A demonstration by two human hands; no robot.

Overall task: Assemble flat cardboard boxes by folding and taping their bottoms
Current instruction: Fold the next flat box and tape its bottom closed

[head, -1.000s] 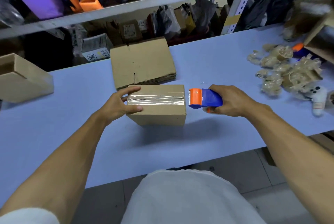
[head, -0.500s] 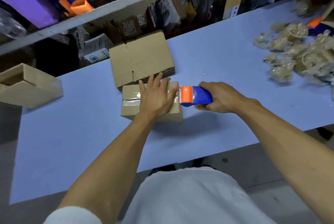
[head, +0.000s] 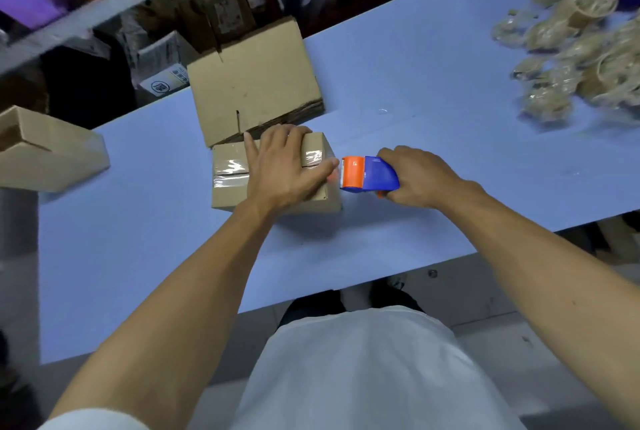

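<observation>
Taping is at its close: the small box (head: pixel 277 173) sits on the blue worktop (head: pixel 415 83), seam taped. Left hand (head: pixel 284 169) lies flat on top, fingers together; right hand (head: pixel 415 175) grips the tape dispenser (head: pixel 369 175) at the box's edge. Next, I judge: sever the tape, smooth its end.

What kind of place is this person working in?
Probably a small packing or shipping stockroom: a stack of flat cardboard boxes on a long blue table, a tape dispenser in use, and cluttered shelves behind.

Blue table (head: pixel 415 83). Taped box (head: pixel 228 180) at centre, flat cardboard stack (head: pixel 252 83) touching at 12. Open box (head: pixel 52 152) at 9, tape scraps (head: pixel 571 58) at 2.
</observation>
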